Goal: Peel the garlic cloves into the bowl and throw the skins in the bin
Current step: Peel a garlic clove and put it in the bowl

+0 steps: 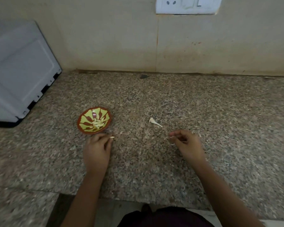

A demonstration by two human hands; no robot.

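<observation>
A small brown bowl (82,128) with a green and red pattern sits on the granite counter and holds several peeled garlic cloves (98,123). My left hand (97,148) is just below the bowl's near rim and pinches a pale garlic clove (112,137) at its fingertips. My right hand (185,141) hovers over the counter to the right, fingers curled, pinching a small scrap of garlic skin (171,137). A bare garlic stem (154,122) with its base lies on the counter between the bowl and my right hand. No bin is in view.
A white appliance (20,71) stands at the back left against the wall. A wall socket plate (187,5) is at the top. Bits of skin (197,134) lie around my right hand. The counter's front edge (138,202) runs near my body.
</observation>
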